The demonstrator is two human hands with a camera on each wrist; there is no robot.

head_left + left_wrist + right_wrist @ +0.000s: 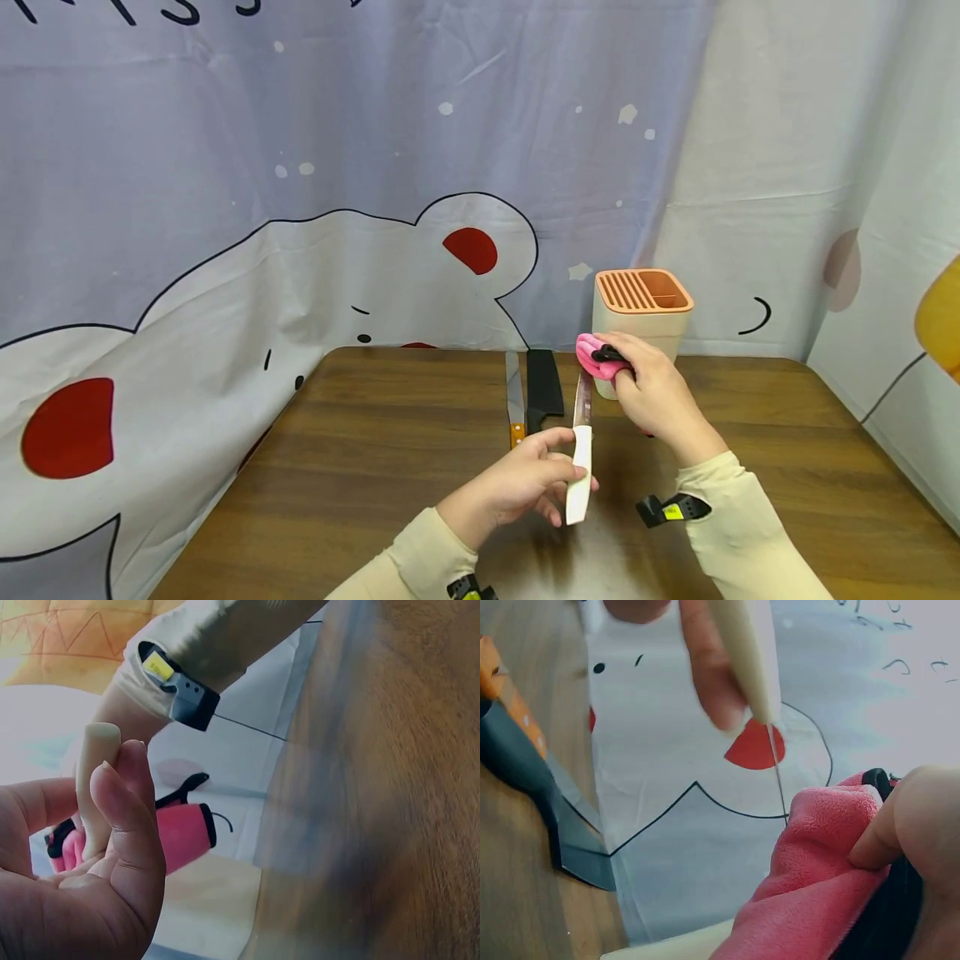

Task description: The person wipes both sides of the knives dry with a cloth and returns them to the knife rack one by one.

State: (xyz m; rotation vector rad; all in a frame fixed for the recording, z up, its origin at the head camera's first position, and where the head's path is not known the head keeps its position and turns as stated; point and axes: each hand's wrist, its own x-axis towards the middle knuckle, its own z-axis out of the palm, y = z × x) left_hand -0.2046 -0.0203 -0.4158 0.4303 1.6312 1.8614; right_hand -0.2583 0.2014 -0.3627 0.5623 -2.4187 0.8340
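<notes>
A knife with a white handle (579,479) is held up over the table, its blade (582,400) pointing away from me. My left hand (528,479) grips the handle between thumb and fingers; the left wrist view shows the handle's butt end (103,735) rising past the fingertips. My right hand (652,387) pinches a folded pink cloth with black edging (591,354) at the far end of the blade. In the right wrist view the pink cloth (810,855) covers the blade's tip, with the thin blade (778,776) running out of it toward the handle.
On the table (390,417) left of the held knife lie an orange-handled knife (515,396) and a black cleaver-shaped knife (543,387). Behind my right hand stands a cream knife holder (637,321) with an orange slotted top. A printed curtain (375,275) hangs along the back.
</notes>
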